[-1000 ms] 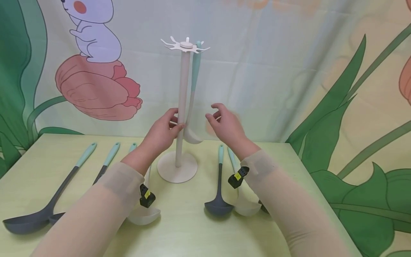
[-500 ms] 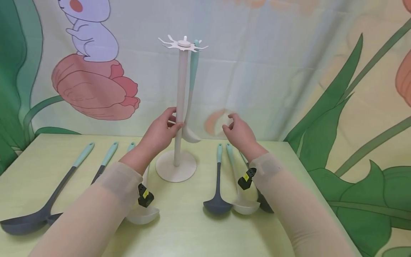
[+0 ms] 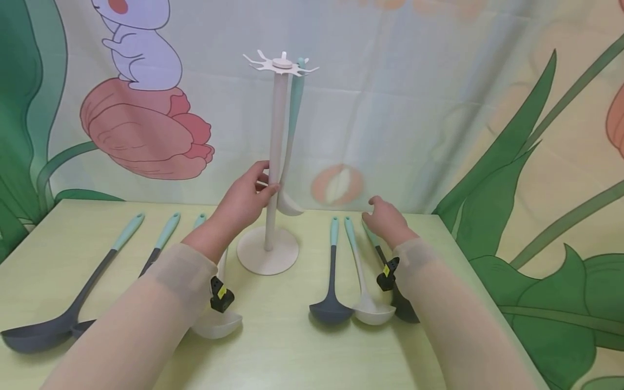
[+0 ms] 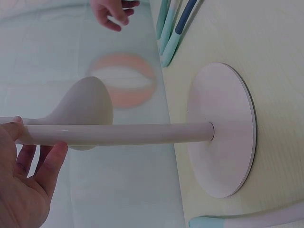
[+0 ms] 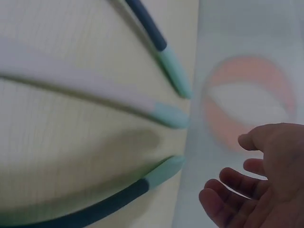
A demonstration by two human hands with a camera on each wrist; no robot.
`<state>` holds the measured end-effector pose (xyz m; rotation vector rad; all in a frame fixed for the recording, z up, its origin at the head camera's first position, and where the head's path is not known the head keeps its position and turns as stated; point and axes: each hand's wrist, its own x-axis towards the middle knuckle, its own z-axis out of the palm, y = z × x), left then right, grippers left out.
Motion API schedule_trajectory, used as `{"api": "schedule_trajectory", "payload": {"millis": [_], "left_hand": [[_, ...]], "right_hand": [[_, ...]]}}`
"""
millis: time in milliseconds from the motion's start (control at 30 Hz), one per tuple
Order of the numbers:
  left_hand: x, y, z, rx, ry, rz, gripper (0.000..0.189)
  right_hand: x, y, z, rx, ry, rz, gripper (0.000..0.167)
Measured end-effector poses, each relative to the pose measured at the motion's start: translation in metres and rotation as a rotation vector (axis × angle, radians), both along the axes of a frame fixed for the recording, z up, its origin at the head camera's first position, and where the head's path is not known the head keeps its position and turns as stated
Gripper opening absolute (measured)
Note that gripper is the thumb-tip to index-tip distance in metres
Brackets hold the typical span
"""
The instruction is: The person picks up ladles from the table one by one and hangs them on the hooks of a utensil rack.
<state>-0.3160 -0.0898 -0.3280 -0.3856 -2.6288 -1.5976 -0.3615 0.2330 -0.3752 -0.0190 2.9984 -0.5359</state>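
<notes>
My left hand [image 3: 239, 203] grips the pole of a white utensil stand [image 3: 278, 124], thumb on one side and fingers behind. From one of the stand's top hooks hangs a white ladle [image 3: 291, 203] with a mint handle, its bowl close behind the pole. On the right, my right hand [image 3: 387, 221] hovers over the handle end of a dark ladle [image 3: 403, 307], part of which my forearm covers. Its fingers are loosely bent with nothing between them; the right wrist view shows a gap between this hand and the mint handle tip [image 5: 165, 171].
Beside that ladle lie a white ladle [image 3: 373, 313] and another dark ladle [image 3: 331, 312]. Left of the stand are a large dark ladle [image 3: 41, 337], a second dark one [image 3: 163, 235] and a white one [image 3: 219, 326], partly behind my left arm. A printed curtain [image 3: 390, 119] backs the table [image 3: 273, 346].
My right hand has moved from beside the hanging ladle, right and down to the rightmost dark ladle's handle. My left hand stays on the pole.
</notes>
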Motion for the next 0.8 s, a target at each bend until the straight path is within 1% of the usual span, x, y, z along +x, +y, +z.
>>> {"api": "schedule_trajectory", "payload": {"millis": [100, 200, 267, 400, 533, 633, 733, 800], "left_hand": [[-0.001, 0.000, 0.000, -0.001, -0.001, 0.002, 0.052], [-0.001, 0.000, 0.000, 0.000, -0.004, 0.002, 0.052], [-0.001, 0.000, 0.000, 0.003, -0.005, 0.000, 0.052], [-0.001, 0.000, 0.000, 0.007, -0.005, -0.002, 0.052], [0.001, 0.000, 0.000, 0.010, -0.003, -0.004, 0.052], [0.002, 0.000, 0.000, 0.008, -0.002, -0.004, 0.051], [0.002, 0.000, 0.000, 0.006, 0.000, -0.003, 0.052], [0.002, 0.000, 0.001, 0.007, -0.001, -0.003, 0.052]], "right_hand": [[0.001, 0.008, -0.005, 0.031, -0.080, -0.003, 0.056], [-0.001, 0.015, -0.011, 0.027, -0.173, -0.020, 0.060], [-0.002, 0.018, -0.015, -0.003, -0.236, -0.035, 0.063], [-0.004, 0.021, -0.022, -0.087, -0.311, -0.056, 0.068], [-0.003, 0.024, -0.027, -0.130, -0.368, -0.080, 0.072], [-0.002, 0.024, -0.029, -0.114, -0.396, -0.082, 0.075], [0.001, 0.024, -0.028, -0.086, -0.419, -0.067, 0.073], [0.003, 0.024, -0.027, -0.085, -0.428, -0.066, 0.072]]}}
